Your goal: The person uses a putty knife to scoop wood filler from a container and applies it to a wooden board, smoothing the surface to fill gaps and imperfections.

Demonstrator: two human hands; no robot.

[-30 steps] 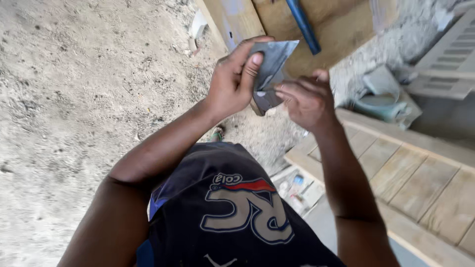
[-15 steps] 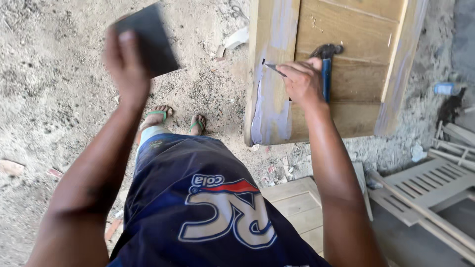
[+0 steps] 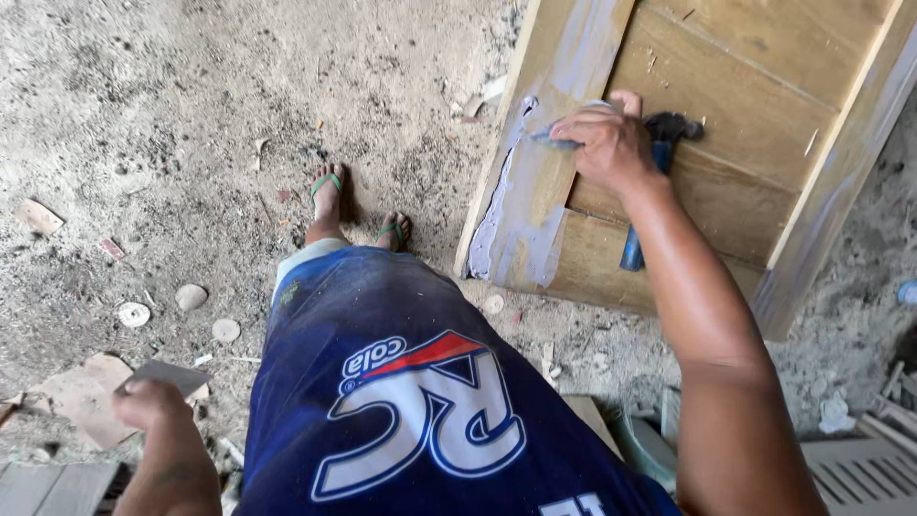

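Right hand (image 3: 611,143) is reaching forward onto the left rail of a wooden door panel (image 3: 726,115) lying on the ground. Fingers are curled closed around a small putty knife (image 3: 556,139); only the blade end is showing, sticking out to the left of the knuckles and touching the wood. Grey filler (image 3: 521,215) is lying spread over the rail directly under and below the blade, running as a pale streak down toward the panel's near corner. Just right of the hand, a hammer (image 3: 659,162) with a dark head and blue handle is resting on the panel; the wrist is covering part of the handle.

Left hand (image 3: 148,401) is hanging low at the person's side, well apart from the door. It is pinching a flat grey square sheet (image 3: 172,376), thumb on top, fingers folded beneath; whether this is sandpaper or a mixing card cannot be told. Beneath that hand, cardboard scraps (image 3: 81,397) are lying on the sandy ground (image 3: 172,115), with a few round discs (image 3: 134,313) beyond them.

Between the arms, blue printed shorts (image 3: 411,401) are filling the lower centre, and two feet in green-strapped sandals (image 3: 330,186) are standing just left of the panel's near corner.
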